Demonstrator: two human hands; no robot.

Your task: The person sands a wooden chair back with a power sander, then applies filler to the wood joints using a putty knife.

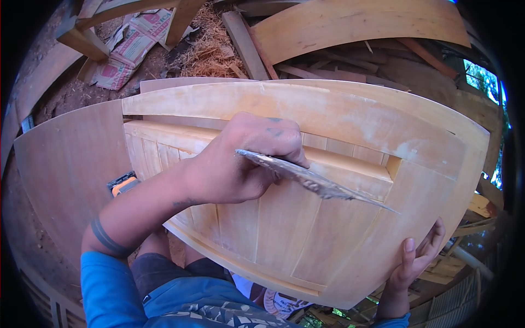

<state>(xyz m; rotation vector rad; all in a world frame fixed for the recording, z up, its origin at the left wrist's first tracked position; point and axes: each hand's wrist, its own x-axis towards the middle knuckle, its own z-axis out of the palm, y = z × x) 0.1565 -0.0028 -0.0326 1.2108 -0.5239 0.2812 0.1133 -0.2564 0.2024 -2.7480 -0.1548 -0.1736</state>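
Observation:
My left hand [257, 153] is closed over the middle of the panel and grips a thin flat plate [322, 180]. The plate is seen nearly edge-on, and grey, putty-like matter crusts its rim. Beneath it stands a large pale wooden panel [350, 240] with a curved top, vertical boards and a long slot. Whitish smears mark its face. At the panel's right edge is my right hand [418, 257], its thumb against the face and its fingers by the rim; part of its grip is hidden.
Left of the panel stands a curved brown board [76, 158]. Near their join, part of an orange and black tool [124, 183] shows. Beyond lie wood shavings [210, 49], a printed paper sack [128, 54], a wooden frame [82, 38] and a curved plank [355, 24].

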